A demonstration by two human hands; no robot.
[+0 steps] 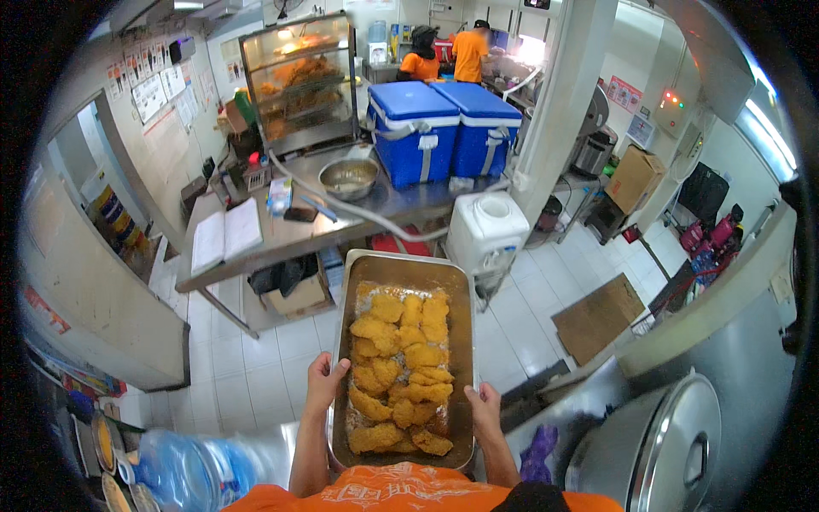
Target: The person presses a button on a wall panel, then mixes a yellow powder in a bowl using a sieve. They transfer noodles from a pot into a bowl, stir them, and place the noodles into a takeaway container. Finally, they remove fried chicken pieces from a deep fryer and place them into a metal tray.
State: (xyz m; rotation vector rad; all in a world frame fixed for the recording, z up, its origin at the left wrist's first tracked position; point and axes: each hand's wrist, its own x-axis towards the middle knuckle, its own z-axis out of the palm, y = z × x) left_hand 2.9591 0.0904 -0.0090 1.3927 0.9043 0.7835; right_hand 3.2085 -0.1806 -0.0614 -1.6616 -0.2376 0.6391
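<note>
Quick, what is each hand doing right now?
Left hand: closed on the left rim of the metal tray of breaded fried pieces.
Right hand: closed on the tray's right rim.

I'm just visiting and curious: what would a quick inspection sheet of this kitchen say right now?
Surface: steel table ahead, crowded; white tiled floor below.
Job's things: metal tray of golden breaded fried pieces, held level over the floor.
Clutter: open notebook, steel bowl, two blue coolers, glass warming cabinet, white dispenser, cardboard box.
Hands: left hand and right hand each grip the tray's near rim.
Cables: a pale hose runs across the table.
Surroundings: two people in orange shirts at the back; round steel lid at lower right.
</note>
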